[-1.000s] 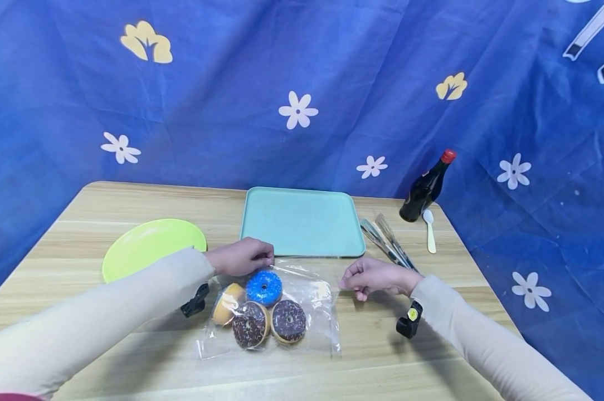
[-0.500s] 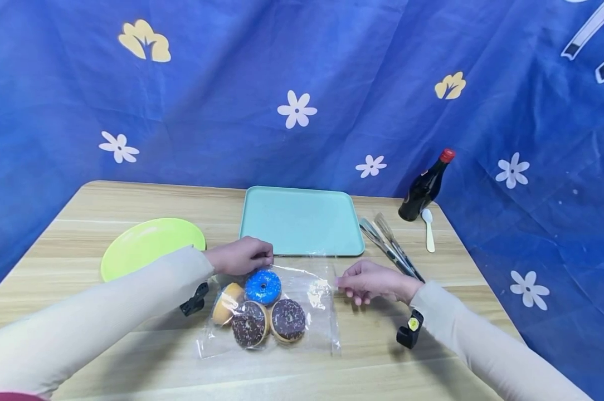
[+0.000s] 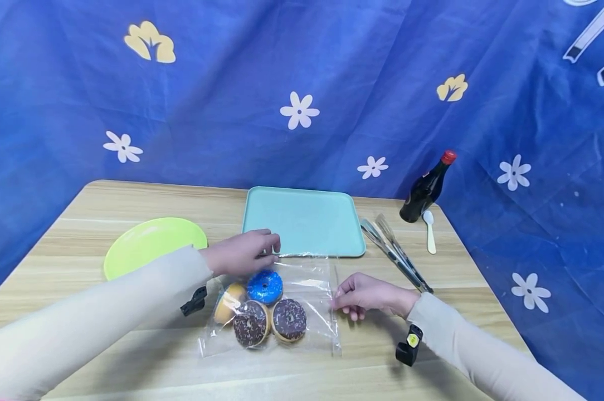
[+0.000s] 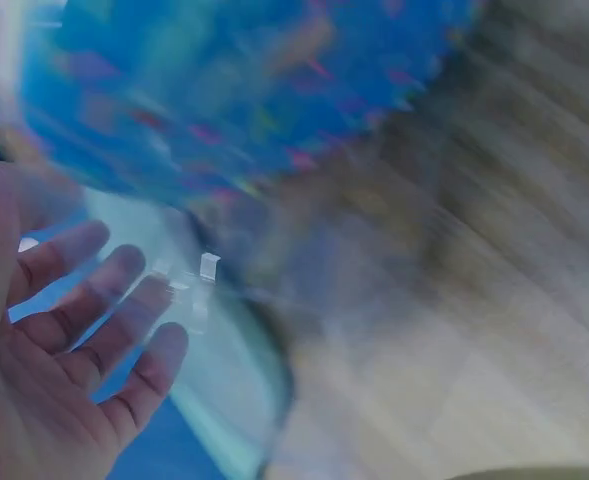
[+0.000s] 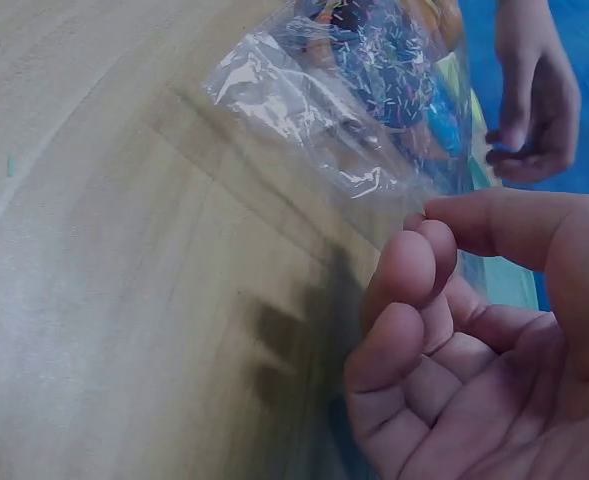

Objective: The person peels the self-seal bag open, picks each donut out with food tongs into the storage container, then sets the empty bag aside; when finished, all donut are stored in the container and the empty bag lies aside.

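Observation:
A clear plastic bag [image 3: 312,301] lies flat on the table with several doughnuts inside. Visible through the film are a blue doughnut [image 3: 264,286], two chocolate-brown ones with sprinkles, such as the brown doughnut [image 3: 289,319], and a tan doughnut [image 3: 230,303] on its side. My left hand [image 3: 243,252] hovers over the bag's far edge with spread, relaxed fingers; the left wrist view shows the same fingers [image 4: 134,330] holding nothing. At the bag's right edge, my right hand [image 3: 369,295] pinches the film between thumb and forefinger, its other fingers [image 5: 389,350] loosely curled.
Behind the bag sits a light-blue tray [image 3: 304,223]. A lime-green plate [image 3: 154,245] is at the left. Tongs [image 3: 397,253] lie beyond my right hand, near a small white spoon [image 3: 429,231] and a dark bottle [image 3: 427,192] with a red cap.
My left hand has let go of the bag's far edge and its fingers have spread. My right hand has moved slightly nearer along the bag's right edge. The doughnuts stay put.

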Demonstrator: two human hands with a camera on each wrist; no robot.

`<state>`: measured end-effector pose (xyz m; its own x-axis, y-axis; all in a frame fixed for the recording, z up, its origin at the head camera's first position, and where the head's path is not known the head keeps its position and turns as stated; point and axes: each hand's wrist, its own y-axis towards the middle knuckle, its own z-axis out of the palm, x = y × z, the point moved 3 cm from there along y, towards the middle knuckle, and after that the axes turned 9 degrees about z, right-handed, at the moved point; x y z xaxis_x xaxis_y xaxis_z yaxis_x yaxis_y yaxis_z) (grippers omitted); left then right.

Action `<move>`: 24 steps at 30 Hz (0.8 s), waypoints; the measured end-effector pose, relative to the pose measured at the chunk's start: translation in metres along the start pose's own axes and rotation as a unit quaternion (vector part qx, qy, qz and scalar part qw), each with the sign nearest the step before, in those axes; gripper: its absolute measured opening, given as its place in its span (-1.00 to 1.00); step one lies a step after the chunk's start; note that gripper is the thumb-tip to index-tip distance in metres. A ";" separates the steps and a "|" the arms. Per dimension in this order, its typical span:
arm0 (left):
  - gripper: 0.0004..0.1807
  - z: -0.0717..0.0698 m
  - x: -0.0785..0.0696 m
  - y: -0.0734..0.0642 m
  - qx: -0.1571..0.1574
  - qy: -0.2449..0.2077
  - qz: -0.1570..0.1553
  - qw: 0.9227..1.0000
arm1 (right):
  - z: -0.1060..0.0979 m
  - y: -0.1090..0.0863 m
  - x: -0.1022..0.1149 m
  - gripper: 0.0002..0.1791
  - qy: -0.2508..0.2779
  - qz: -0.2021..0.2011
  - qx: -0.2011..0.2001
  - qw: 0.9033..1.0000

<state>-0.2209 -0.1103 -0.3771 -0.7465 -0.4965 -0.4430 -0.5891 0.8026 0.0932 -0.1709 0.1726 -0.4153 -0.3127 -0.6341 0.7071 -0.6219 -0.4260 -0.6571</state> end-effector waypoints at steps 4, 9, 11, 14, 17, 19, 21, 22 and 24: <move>-0.78 -0.002 -0.021 -0.007 0.009 0.022 0.016 1.000 | 0.001 0.000 -0.003 -0.74 -0.001 -0.002 -0.002 1.000; -0.68 0.008 -0.033 -0.017 0.021 0.043 0.025 0.999 | 0.001 0.000 -0.006 -0.75 0.001 -0.004 0.003 1.000; -0.63 0.012 -0.035 -0.020 0.023 0.054 0.020 0.998 | 0.000 -0.001 -0.007 -0.76 0.002 -0.005 0.005 1.000; -0.57 0.016 -0.037 -0.022 0.025 0.063 0.009 0.998 | 0.000 -0.001 -0.008 -0.78 0.002 -0.008 0.011 1.000; -0.53 0.016 -0.037 -0.022 0.031 0.062 -0.004 0.998 | -0.001 -0.002 -0.008 -0.79 0.007 -0.015 0.021 1.000; -0.52 0.016 -0.038 -0.023 0.037 0.061 -0.010 0.997 | -0.002 -0.003 -0.009 -0.80 0.014 -0.018 0.030 0.999; -0.51 0.015 -0.038 -0.023 0.041 0.061 -0.015 0.997 | -0.003 -0.003 -0.010 -0.81 0.018 -0.021 0.039 0.999; -0.51 0.015 -0.039 -0.023 0.042 0.062 -0.016 0.997 | -0.005 -0.003 -0.011 -0.81 0.020 -0.021 0.043 0.999; -0.51 0.015 -0.039 -0.022 0.043 0.062 -0.018 0.997 | -0.007 -0.003 -0.014 -0.82 0.020 -0.023 0.051 0.998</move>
<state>-0.1736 -0.1037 -0.3756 -0.7612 -0.5582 -0.3301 -0.5913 0.8065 -0.0001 -0.1697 0.1878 -0.4214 -0.3165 -0.5869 0.7452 -0.5598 -0.5187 -0.6462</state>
